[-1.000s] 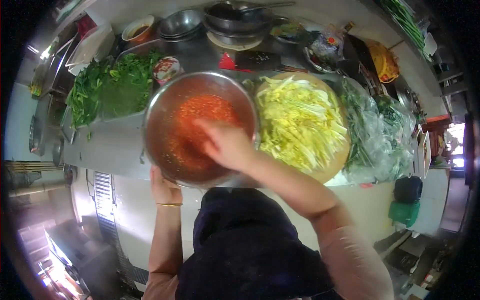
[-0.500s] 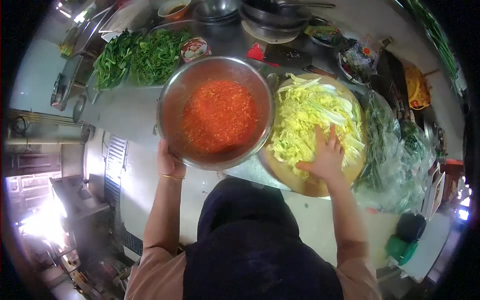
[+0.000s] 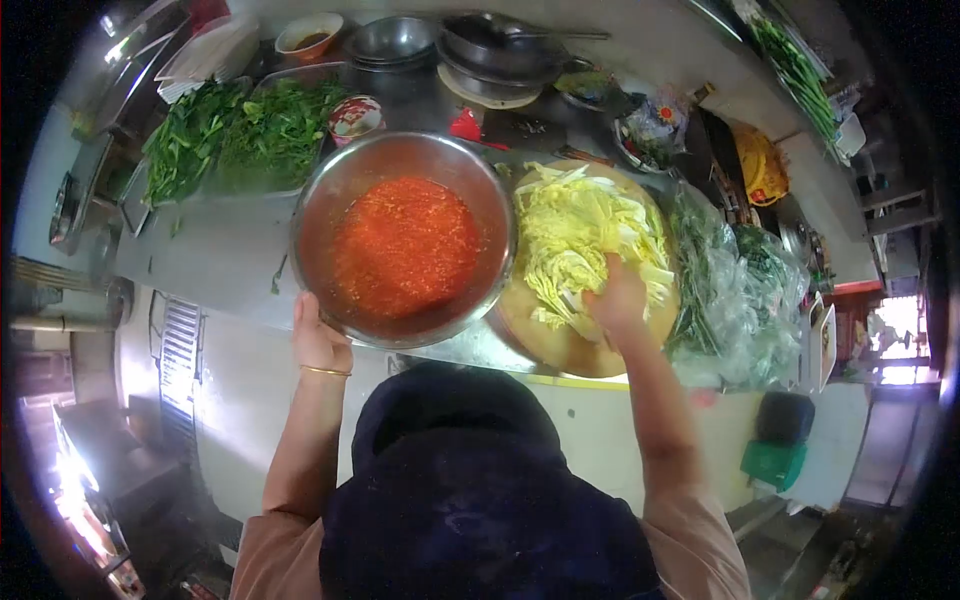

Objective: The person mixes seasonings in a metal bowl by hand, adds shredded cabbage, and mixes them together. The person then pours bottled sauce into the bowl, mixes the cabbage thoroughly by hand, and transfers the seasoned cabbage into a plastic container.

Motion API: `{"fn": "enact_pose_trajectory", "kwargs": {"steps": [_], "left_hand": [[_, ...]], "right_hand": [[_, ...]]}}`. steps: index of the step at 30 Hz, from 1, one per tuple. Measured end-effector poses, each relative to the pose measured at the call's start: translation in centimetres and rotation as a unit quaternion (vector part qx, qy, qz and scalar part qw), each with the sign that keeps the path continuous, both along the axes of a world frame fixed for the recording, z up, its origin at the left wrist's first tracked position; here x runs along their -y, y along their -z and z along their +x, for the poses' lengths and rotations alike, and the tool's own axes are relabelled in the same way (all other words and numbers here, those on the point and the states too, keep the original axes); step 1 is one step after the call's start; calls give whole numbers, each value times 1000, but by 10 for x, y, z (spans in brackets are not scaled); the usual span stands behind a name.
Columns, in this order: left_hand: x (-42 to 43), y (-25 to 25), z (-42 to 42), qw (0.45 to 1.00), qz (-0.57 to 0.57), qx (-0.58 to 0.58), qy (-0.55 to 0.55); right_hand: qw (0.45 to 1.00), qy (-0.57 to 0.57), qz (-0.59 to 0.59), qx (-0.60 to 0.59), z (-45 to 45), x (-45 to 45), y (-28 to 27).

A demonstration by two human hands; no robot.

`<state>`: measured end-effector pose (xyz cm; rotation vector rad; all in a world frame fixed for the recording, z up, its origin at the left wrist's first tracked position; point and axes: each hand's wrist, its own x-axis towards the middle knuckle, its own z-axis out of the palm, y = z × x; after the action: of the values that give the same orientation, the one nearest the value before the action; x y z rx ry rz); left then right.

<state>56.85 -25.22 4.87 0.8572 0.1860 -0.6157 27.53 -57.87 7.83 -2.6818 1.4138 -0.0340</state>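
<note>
A wide steel bowl point(image 3: 312, 205) holds a red-orange, grainy sauce point(image 3: 410, 245). At its lower left edge my left hand point(image 3: 320, 340) is closed round the rim, which stands slightly tilted over the counter edge. To the right, a heap of cut napa cabbage point(image 3: 570, 225), pale yellow and white, lies on a round wooden chopping board point(image 3: 545, 345). My right hand point(image 3: 620, 300) presses into the near right part of the heap with its fingers curled into the leaves; the fingertips are hidden there.
Leafy greens point(image 3: 270, 140) fill trays at the back left, beside a red-and-white patterned bowl point(image 3: 355, 118). Steel bowls point(image 3: 392, 42) and a wok point(image 3: 500, 55) stand at the back. Bagged greens point(image 3: 750, 300) crowd the board's right side. A cleaver point(image 3: 520, 130) lies behind it.
My right hand has gone from spread flat on the cabbage to fingers curled into it, and the heap has pulled away from the board's near edge. The view has shifted.
</note>
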Motion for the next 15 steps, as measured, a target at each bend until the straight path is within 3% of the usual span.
{"fn": "enact_pose_trajectory", "kwargs": {"steps": [4, 8, 15], "left_hand": [[3, -24, -6, 998, 20, -42, -35], [-4, 0, 2, 1000, -14, -15, 6], [-5, -14, -2, 997, -45, -53, 31]], "right_hand": [[993, -38, -80, 73, -10, 3, -7], [997, 44, -27, 55, -7, -8, -59], [990, -48, -109, 76, 21, -20, -146]]}}
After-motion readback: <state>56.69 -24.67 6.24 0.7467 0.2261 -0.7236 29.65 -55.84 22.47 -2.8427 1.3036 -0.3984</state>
